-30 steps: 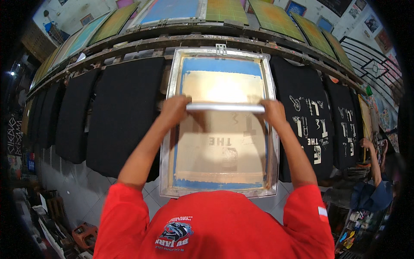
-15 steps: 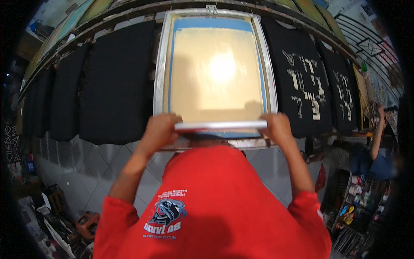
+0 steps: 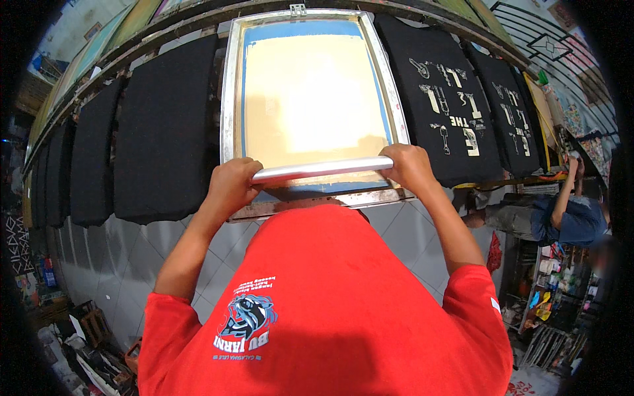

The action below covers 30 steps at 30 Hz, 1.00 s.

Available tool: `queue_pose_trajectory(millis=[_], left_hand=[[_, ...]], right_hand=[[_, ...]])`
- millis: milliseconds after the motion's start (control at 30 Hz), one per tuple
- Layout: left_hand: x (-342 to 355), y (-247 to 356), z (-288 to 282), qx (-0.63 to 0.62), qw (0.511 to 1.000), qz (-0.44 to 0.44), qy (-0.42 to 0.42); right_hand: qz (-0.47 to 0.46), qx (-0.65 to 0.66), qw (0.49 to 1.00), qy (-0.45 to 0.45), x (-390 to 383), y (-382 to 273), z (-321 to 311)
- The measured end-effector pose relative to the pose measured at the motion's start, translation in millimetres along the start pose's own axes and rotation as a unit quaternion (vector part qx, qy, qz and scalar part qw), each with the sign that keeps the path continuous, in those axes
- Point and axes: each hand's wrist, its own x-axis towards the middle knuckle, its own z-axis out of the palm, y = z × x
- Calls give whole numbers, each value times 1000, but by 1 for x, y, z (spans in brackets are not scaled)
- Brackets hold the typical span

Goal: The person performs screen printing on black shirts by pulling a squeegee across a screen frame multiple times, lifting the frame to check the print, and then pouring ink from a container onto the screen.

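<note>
A silver-handled squeegee [image 3: 322, 169] spans the near part of a screen printing frame [image 3: 230, 99]. My left hand [image 3: 232, 185] grips its left end, and my right hand [image 3: 408, 167] grips the right end, slightly farther from me. Inside the frame, the mesh [image 3: 297, 86] is coated with cream-coloured ink, bordered by blue at the top, sides and near end. A bright glare covers its middle. The squeegee's blade is hidden below the handle. Whatever lies under the screen cannot be seen.
Plain black shirts [image 3: 165, 132] lie on boards at the left. On the right, black shirts [image 3: 452, 105] carry cream prints. A metal hinge [image 3: 298, 10] sits at the frame's far edge. Another person [image 3: 564, 214] works at far right, near a cluttered shelf [image 3: 548, 290].
The squeegee, held in both my hands, now tilts up to the right instead of lying level. My view has shifted, so the frame sits farther left. More of the other person shows.
</note>
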Motion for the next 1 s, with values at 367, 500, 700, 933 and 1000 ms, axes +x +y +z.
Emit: queue_pose_trajectory(millis=[367,500,700,933,1000], left_hand=[[-42,20,20,5,998,24,49],[-28,11,35,29,995,35,92],[36,-24,29,46,992,51,103],[129,-78,25,61,993,39,97],[161,-97,25,86,987,51,125]], right_hand=[[-21,-5,996,84,-61,-21,18],[-21,-21,993,111,-40,-16,34],[-46,-53,991,110,33,16,36],[-62,-54,992,100,140,68,39],[-63,-51,992,99,171,86,42]])
